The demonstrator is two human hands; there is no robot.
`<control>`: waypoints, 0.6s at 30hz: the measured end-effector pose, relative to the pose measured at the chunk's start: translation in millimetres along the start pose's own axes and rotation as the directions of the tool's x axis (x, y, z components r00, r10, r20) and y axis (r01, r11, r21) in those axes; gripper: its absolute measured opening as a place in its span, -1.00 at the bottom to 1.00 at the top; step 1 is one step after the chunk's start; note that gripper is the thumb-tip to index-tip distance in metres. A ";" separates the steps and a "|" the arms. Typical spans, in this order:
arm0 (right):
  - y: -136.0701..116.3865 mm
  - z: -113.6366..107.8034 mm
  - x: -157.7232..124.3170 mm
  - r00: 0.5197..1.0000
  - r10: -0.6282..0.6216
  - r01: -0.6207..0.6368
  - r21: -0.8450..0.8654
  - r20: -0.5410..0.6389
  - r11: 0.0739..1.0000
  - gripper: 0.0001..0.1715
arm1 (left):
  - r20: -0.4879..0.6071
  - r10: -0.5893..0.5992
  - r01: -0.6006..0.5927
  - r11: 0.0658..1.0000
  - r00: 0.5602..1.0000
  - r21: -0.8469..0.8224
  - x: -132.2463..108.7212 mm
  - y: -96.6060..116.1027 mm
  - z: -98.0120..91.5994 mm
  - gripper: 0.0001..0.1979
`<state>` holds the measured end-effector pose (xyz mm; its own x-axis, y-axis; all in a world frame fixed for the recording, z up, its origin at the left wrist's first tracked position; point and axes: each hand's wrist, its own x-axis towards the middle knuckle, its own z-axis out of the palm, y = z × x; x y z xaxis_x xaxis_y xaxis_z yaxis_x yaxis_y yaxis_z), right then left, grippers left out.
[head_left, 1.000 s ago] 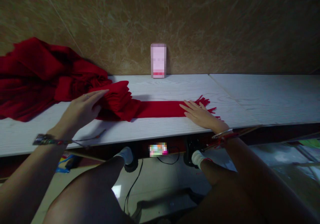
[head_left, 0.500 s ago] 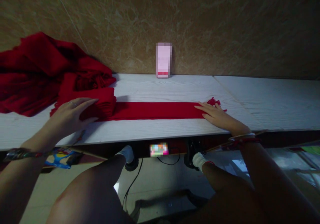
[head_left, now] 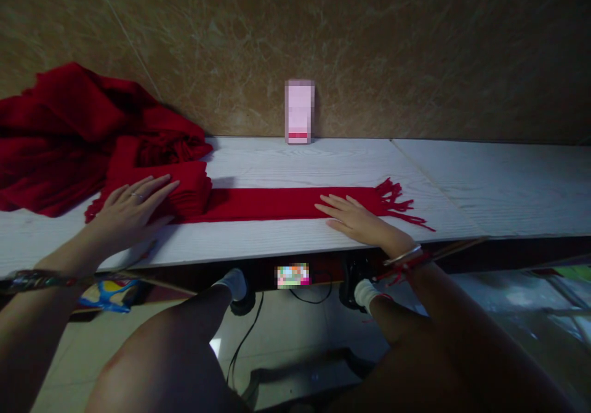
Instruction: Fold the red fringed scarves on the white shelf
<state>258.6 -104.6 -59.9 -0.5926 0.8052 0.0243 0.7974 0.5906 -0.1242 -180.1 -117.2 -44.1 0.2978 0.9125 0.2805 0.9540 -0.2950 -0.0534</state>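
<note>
My scarf (head_left: 286,204) is deep red with red fringe, the worktop (head_left: 484,185) pale white woodgrain, the wall (head_left: 369,50) mottled brown marble.

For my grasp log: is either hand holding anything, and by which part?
Nothing is gripped. The left hand lies flat on the folded end of the red scarf; the right hand flat on it near the fringe.

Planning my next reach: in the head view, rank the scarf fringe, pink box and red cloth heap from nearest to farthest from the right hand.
1. Scarf fringe, just to the right of the right hand.
2. Pink box, farther back and to its left.
3. Red cloth heap, far left.
</note>
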 end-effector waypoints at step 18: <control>-3.3 3.9 3.3 0.969 -0.141 0.114 -0.139 -0.205 0.984 -0.57 | 0.132 0.491 -0.499 0.866 0.861 0.031 60.9 104.3 -9.6 -0.65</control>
<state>253.7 -104.1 -63.3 -0.6629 0.7077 0.2443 0.7329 0.6801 0.0185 -62.8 -95.2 -23.4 0.7294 0.6783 0.0886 0.6789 -0.7018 -0.2157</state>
